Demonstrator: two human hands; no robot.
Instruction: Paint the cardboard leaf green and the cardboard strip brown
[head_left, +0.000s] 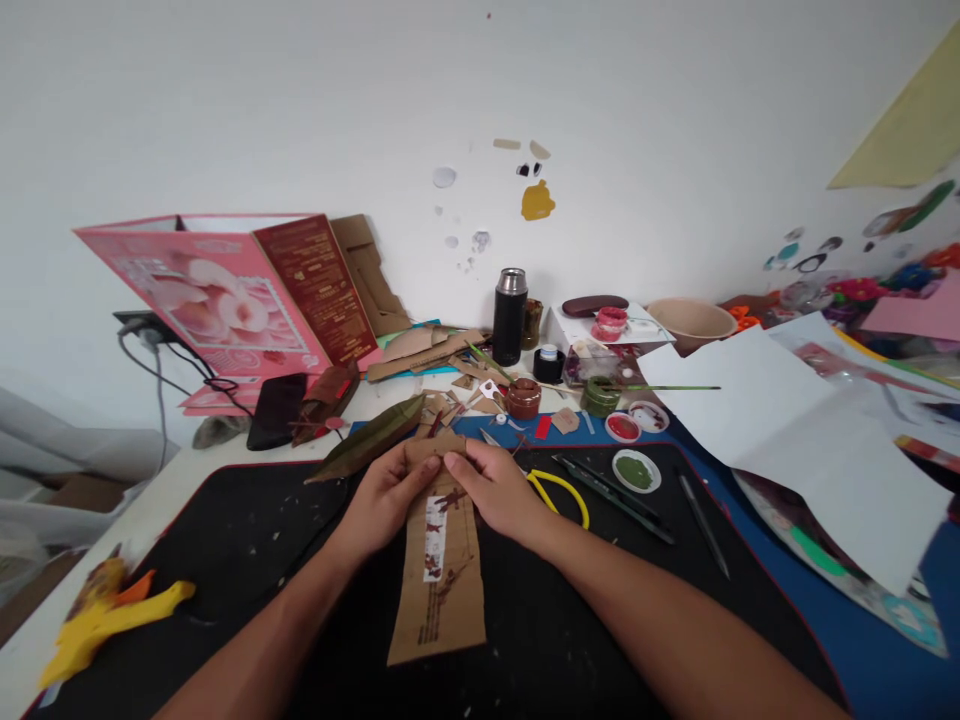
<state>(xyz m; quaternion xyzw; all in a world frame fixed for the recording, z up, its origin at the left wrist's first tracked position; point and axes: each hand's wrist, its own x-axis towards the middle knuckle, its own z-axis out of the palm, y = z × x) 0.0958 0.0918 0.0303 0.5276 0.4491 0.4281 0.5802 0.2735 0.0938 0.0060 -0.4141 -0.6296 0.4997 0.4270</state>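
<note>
Left hand gripped the far end of a cardboard strip; right hand pinched the same end from the other side, thumbs nearly meeting on top. Strip sat between the forearms, above the black mat on the desk; contact with the mat, couldn't tell. Fingers hid much of the far edge, so any fold there was unclear. Main risk: uneven thumb pressure could crease or tear the cardboard crookedly. Yellow-handled scissors lay just beside the right hand; a sideways slip could knock them. Beyond, a brown paint jar and a green paint jar stood uncapped, a brush over the green one; catching its handle might tip that jar. Paint-coated lid lay face up, smear-prone under a stray forearm. Leaf near the left hand looked stiff, could crack if leaned on.
</note>
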